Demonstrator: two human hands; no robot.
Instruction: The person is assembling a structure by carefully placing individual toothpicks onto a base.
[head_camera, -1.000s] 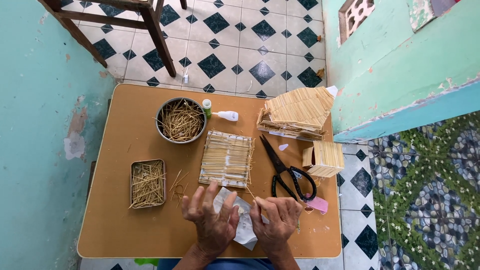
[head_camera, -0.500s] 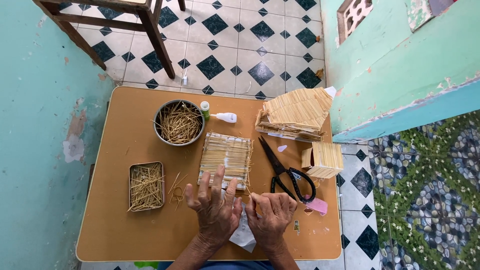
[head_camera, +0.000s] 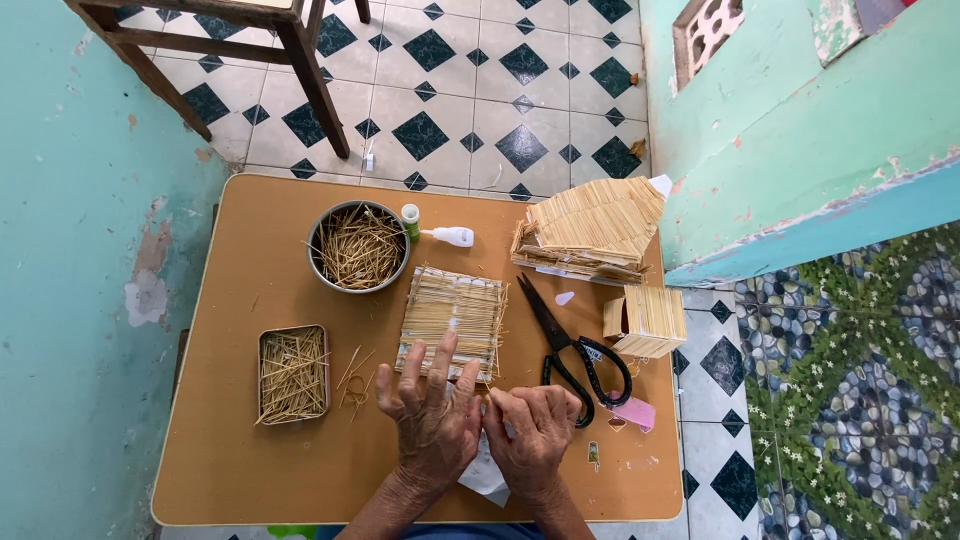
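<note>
glue bottle (head_camera: 447, 235): small, white, lying on its side on the table (head_camera: 230, 450) just right of the round metal bowl (head_camera: 322, 222), nozzle end pointing left, green cap (head_camera: 410, 214) next to the bowl rim; rectangular tin (head_camera: 292, 374): open, shallow, metal, left part of the table, full of thin sticks, no label visible on it; small sticker-like scrap (head_camera: 593, 455): pale with dark marks, flat on the table right of the right hand (head_camera: 532, 437), too small to tell more; pink tag-shaped piece (head_camera: 634, 412): flat, at the scissors' handles (head_camera: 592, 372), near the table's right edge; no signs, no screens in view
</note>
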